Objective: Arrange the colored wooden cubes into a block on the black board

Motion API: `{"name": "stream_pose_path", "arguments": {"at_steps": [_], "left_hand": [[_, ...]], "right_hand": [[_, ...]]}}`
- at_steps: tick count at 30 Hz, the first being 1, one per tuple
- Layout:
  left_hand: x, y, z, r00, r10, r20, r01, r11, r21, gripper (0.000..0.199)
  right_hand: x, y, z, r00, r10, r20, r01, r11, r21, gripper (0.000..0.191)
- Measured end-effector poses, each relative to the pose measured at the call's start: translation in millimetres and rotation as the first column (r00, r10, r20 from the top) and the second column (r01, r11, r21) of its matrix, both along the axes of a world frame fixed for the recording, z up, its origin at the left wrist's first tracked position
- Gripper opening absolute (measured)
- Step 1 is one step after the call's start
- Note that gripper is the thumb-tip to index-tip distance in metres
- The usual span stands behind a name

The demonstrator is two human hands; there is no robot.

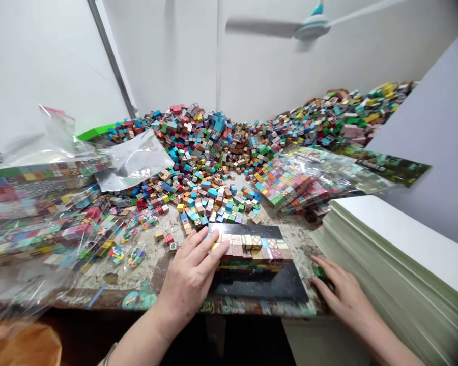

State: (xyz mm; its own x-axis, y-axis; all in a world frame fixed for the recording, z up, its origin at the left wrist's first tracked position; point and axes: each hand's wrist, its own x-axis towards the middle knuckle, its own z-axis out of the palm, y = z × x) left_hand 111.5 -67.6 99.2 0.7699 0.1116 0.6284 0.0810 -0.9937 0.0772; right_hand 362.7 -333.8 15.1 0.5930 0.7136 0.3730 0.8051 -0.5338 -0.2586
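Observation:
A row of small printed cubes [252,252] in several layers sits on a black board [263,284] at the table's front edge. My left hand [194,269] rests at the left end of that row, fingers stretched out and touching the top cubes; its thumb is hidden. To the right of the board, my right hand [338,287] lies low over the table beside a stack of sheets, its thumb and fingers apart. Something dark green [322,274] shows between them, too covered to name. Loose cubes [209,198] lie just beyond the board.
A large heap of coloured cubes [198,137] runs along the wall. Clear bags of cubes lie left [61,218] and right [286,178]. A tall stack of white-topped sheets [404,223] stands at right. Small bagged pieces [135,256] lie at left. A fan [311,30] hangs above.

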Motion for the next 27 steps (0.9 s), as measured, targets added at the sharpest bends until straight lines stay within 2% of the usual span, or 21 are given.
{"name": "stream_pose_path", "arguments": {"at_steps": [6,11,15,18,22,24,27], "left_hand": [[0,-2,0.4,1.0,0.023,0.007,-0.023,1.0,0.01,0.041],[1,-2,2.2,0.999,0.025,0.03,-0.026,1.0,0.012,0.038],[1,-4,4.7,0.999,0.019,0.048,-0.019,1.0,0.01,0.036],[0,-5,6.1,0.999,0.022,0.037,-0.022,1.0,0.007,0.035],[-1,-4,6.7,0.999,0.028,0.028,-0.028,1.0,0.013,0.035],[-1,-4,7.0,0.999,0.029,0.026,-0.03,0.999,0.023,0.035],[0,-4,7.7,0.999,0.04,0.033,-0.041,0.999,0.03,0.034]], "right_hand": [[5,14,9.2,0.995,0.019,-0.095,-0.012,0.997,0.074,0.033],[13,35,19.8,0.987,0.042,-0.156,-0.027,0.995,0.095,0.039],[22,66,46.5,0.993,0.085,-0.086,-0.073,0.988,0.135,0.049],[23,102,80.9,0.986,0.168,-0.012,-0.165,0.979,0.122,0.041],[15,172,118.0,0.935,0.352,-0.038,-0.354,0.933,-0.065,0.033],[10,210,124.7,0.93,0.361,-0.07,-0.368,0.913,-0.178,0.028],[4,260,123.6,0.926,0.366,-0.096,-0.378,0.899,-0.22,0.025]]}}
